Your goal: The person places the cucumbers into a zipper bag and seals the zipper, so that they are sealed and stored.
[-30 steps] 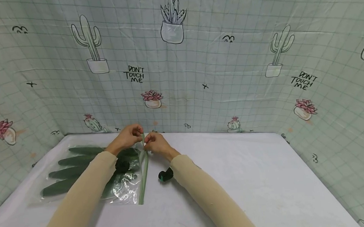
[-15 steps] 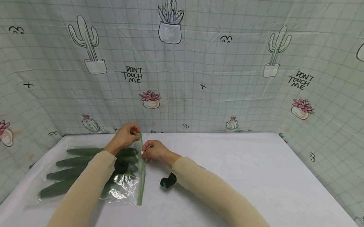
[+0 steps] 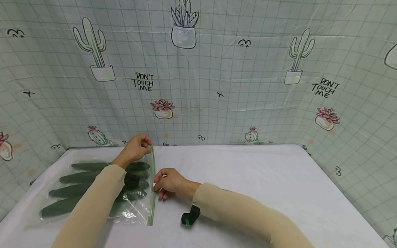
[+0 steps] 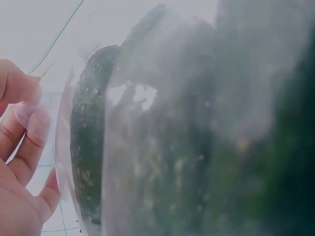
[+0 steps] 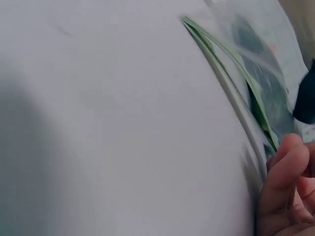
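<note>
A clear zip bag (image 3: 136, 213) lies flat on the left of the table with several long cucumbers (image 3: 75, 178) inside. Its green zip strip (image 3: 152, 209) runs along the right edge. At the far end of that strip, my left hand (image 3: 137, 146) pinches the bag's corner between thumb and fingers. My right hand (image 3: 169, 182) pinches the strip around its middle. Past those fingertips, the right wrist view shows the two green lips (image 5: 216, 61) standing apart toward the near corner. Close up, bumpy cucumbers (image 4: 91, 132) press against the film beside my left fingers.
A white cloth covers the table (image 3: 256, 196). Behind it and at both sides hangs a grid-patterned curtain (image 3: 209, 71) with cactus drawings. A dark wrist camera (image 3: 191, 216) is strapped under the right sleeve.
My right hand has slid along the zip strip from the far corner toward me, to about its middle. My left hand keeps its hold at the far corner. The strip now lies straighter.
</note>
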{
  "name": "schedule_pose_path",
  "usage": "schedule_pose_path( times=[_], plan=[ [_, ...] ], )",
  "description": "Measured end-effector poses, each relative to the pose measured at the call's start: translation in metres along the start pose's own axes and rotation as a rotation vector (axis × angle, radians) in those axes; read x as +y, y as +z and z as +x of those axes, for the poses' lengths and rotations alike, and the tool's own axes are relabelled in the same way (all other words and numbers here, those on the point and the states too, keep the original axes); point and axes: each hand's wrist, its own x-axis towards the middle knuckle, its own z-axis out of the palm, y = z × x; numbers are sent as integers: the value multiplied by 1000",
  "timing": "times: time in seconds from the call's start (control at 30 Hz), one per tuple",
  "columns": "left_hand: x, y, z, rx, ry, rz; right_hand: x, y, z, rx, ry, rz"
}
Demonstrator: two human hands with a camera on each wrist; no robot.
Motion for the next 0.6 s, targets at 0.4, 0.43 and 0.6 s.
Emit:
schedule_pose_path(
  times=[0.4, 0.43, 0.6],
  plan=[
    [-1, -1, 1, -20, -21, -1, 13, 19, -33, -40, 25, 83],
    [-1, -1, 1, -23, -25, -2, 14, 20, -37, -49, 26, 88],
    [-1, -1, 0, -39, -37, -12, 17, 26, -51, -73, 34, 107]
  ],
)
